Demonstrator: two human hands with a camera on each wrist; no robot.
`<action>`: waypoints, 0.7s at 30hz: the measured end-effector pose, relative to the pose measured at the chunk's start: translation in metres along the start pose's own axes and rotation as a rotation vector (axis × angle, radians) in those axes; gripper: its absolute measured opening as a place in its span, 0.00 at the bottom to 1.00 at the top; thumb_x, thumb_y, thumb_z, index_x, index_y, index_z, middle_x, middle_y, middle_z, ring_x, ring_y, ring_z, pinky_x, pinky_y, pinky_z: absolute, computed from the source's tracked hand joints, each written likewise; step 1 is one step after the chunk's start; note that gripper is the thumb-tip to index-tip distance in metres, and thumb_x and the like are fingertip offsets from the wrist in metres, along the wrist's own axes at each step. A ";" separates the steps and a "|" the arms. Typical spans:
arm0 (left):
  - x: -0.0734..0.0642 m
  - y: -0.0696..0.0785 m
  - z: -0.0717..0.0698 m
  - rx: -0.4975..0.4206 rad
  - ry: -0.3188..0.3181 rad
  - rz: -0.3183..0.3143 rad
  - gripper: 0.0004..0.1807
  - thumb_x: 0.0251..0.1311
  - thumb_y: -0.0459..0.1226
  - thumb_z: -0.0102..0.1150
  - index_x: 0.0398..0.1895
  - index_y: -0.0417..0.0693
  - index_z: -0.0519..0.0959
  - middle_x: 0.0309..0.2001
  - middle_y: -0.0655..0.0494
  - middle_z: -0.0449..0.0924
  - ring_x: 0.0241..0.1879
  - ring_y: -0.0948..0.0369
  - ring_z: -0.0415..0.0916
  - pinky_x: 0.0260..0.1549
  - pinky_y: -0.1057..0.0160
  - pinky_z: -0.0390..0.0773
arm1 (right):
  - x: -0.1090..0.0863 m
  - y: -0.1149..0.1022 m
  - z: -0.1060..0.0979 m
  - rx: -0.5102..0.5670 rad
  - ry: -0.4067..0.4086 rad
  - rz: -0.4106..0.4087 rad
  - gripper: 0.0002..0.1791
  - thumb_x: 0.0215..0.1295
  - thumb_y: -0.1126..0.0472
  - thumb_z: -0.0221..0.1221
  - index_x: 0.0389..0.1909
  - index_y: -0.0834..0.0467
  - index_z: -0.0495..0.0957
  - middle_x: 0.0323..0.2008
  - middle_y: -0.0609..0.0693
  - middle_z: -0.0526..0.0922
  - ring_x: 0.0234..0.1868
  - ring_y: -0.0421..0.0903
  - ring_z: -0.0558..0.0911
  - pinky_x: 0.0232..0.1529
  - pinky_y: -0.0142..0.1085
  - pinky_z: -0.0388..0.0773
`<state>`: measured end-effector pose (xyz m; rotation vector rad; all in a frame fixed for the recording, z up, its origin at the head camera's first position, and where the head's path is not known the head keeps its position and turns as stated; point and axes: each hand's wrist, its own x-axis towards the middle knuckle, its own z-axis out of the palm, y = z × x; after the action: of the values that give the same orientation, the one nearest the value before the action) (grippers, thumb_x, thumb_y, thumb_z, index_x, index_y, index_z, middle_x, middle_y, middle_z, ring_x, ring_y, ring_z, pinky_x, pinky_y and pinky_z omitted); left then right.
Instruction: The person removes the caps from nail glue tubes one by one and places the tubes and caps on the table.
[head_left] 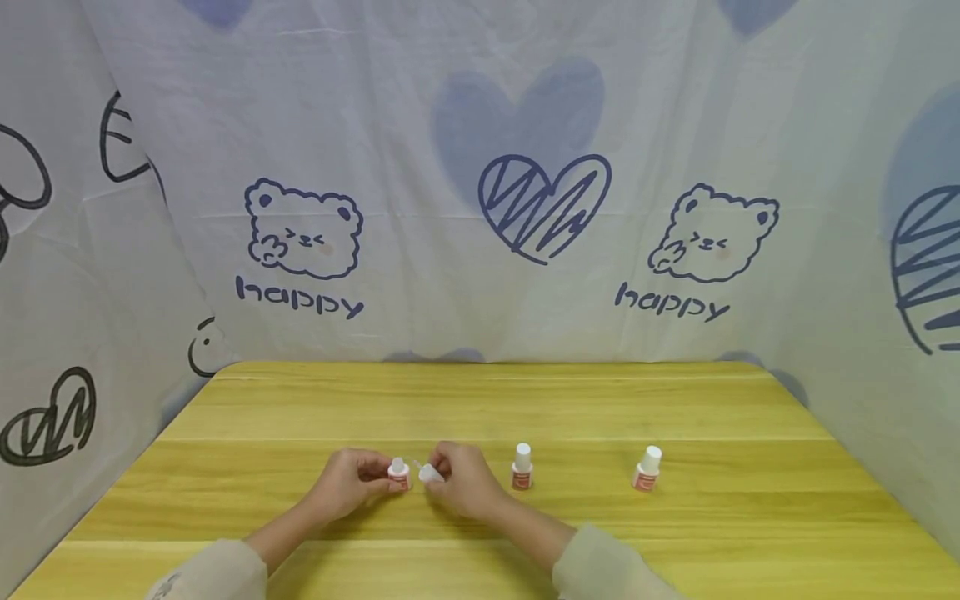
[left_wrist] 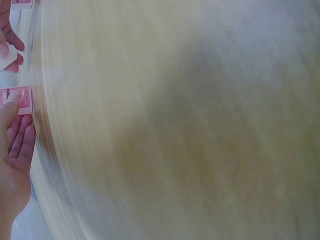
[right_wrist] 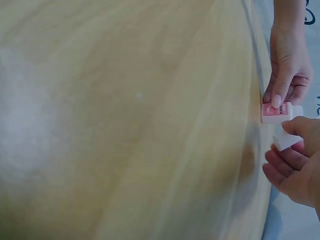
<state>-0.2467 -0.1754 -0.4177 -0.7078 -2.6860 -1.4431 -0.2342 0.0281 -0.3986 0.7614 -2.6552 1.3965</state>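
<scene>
My left hand [head_left: 347,485] pinches a small white bottle with a red label [head_left: 401,478], which stands upright on the table. Its cap is off, and a pale neck shows at the top. Just to its right, my right hand [head_left: 468,485] holds a white cap [head_left: 430,473] tilted between thumb and fingers, apart from the bottle. Something thin and pale sticks out by the cap, too small to make out. In the right wrist view the bottle [right_wrist: 273,119] and the cap [right_wrist: 284,141] appear close together; the left wrist view shows thumb and fingers on the bottle's label [left_wrist: 25,100].
Two more bottles of the same kind, both with white caps on, stand upright to the right: one near the middle [head_left: 522,468], another farther right [head_left: 647,470]. The wooden table [head_left: 480,408] ends at a printed cloth [head_left: 420,275] behind and at the sides.
</scene>
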 end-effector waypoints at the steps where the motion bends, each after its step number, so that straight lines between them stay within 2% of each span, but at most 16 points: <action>1: 0.000 0.000 0.000 0.000 0.000 -0.001 0.11 0.50 0.33 0.67 0.34 0.33 0.82 0.33 0.43 0.85 0.31 0.70 0.80 0.31 0.74 0.79 | -0.001 0.001 0.001 0.015 0.011 0.002 0.06 0.49 0.74 0.63 0.27 0.66 0.75 0.25 0.55 0.80 0.27 0.38 0.74 0.29 0.24 0.73; 5: -0.001 0.001 0.000 0.004 0.007 -0.013 0.11 0.50 0.35 0.67 0.33 0.34 0.83 0.33 0.44 0.85 0.30 0.70 0.80 0.31 0.74 0.79 | -0.004 0.006 0.005 0.070 0.067 0.032 0.05 0.49 0.73 0.64 0.29 0.66 0.78 0.28 0.56 0.82 0.30 0.39 0.76 0.32 0.25 0.75; 10: -0.001 0.002 -0.001 0.004 0.005 0.001 0.12 0.50 0.34 0.66 0.34 0.32 0.82 0.33 0.42 0.85 0.30 0.69 0.80 0.31 0.74 0.79 | -0.006 0.013 0.010 0.098 0.126 0.041 0.05 0.49 0.73 0.64 0.28 0.67 0.79 0.26 0.56 0.82 0.27 0.35 0.75 0.30 0.24 0.74; 14: -0.002 0.002 -0.002 -0.010 -0.005 0.016 0.12 0.50 0.32 0.66 0.36 0.30 0.81 0.34 0.41 0.84 0.31 0.66 0.81 0.32 0.73 0.79 | -0.008 0.015 0.010 0.101 0.122 0.045 0.05 0.49 0.73 0.64 0.28 0.67 0.79 0.25 0.55 0.82 0.27 0.34 0.75 0.29 0.23 0.74; 21: -0.002 0.000 -0.003 -0.007 -0.013 0.004 0.12 0.50 0.32 0.66 0.36 0.31 0.81 0.34 0.41 0.84 0.32 0.65 0.81 0.32 0.74 0.79 | -0.009 0.017 0.010 0.104 0.114 0.058 0.07 0.48 0.73 0.65 0.30 0.67 0.80 0.27 0.56 0.83 0.29 0.37 0.76 0.31 0.24 0.74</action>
<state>-0.2458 -0.1785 -0.4160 -0.7245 -2.6890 -1.4527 -0.2324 0.0319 -0.4199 0.5971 -2.5548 1.5535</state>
